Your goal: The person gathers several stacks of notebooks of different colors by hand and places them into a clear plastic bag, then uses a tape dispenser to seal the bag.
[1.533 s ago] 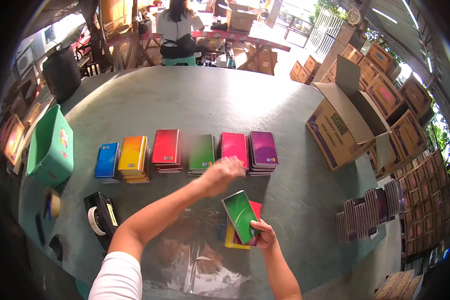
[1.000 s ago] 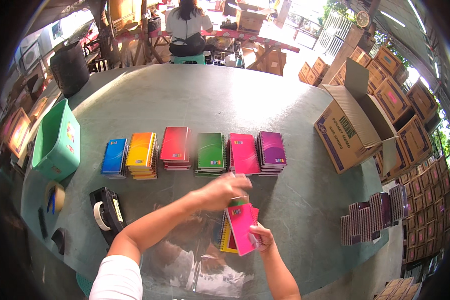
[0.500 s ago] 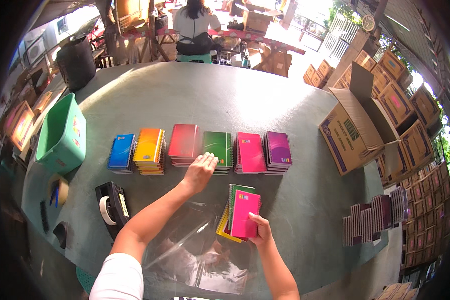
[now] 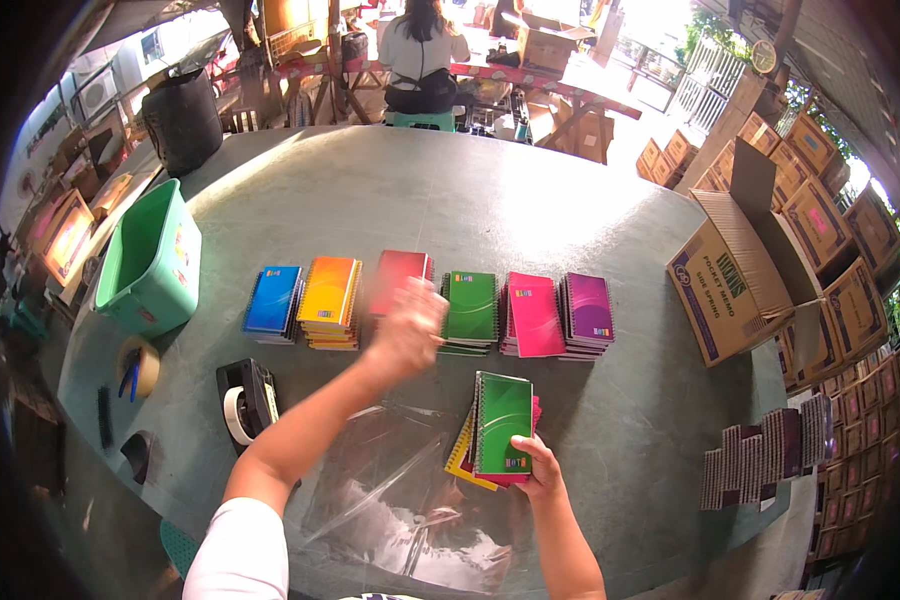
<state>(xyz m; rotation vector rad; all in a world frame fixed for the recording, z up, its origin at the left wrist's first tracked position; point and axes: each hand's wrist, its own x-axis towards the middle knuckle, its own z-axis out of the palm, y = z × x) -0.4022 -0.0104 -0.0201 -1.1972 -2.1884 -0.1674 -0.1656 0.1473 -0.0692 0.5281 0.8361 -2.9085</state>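
Note:
A fanned handful of small spiral notebooks [image 4: 503,420] is gripped in my right hand [image 4: 540,466], its thumb on the green cover on top. Pink and yellow ones peek out beneath. My left hand [image 4: 408,328], smeared by motion, is over the front of the red notebook stack [image 4: 402,268]; its fingers cannot be made out. In the same row stand blue [image 4: 273,300], yellow [image 4: 329,290], green [image 4: 470,308], pink [image 4: 534,315] and purple [image 4: 588,308] stacks. A clear plastic sheet [image 4: 390,500] lies on the table before me.
A black tape dispenser [image 4: 247,400] is left of the plastic. Farther left are a green bin [image 4: 175,270] and a tape roll [image 4: 142,368]. An open carton [image 4: 715,290] and purple notebook stacks [image 4: 760,450] are at right. A person [image 4: 422,60] sits beyond the table [image 4: 390,180].
My left hand has moved from the green stack leftward to the red one. Green now tops the handful in my right hand, where pink was on top. The whole view has shifted slightly.

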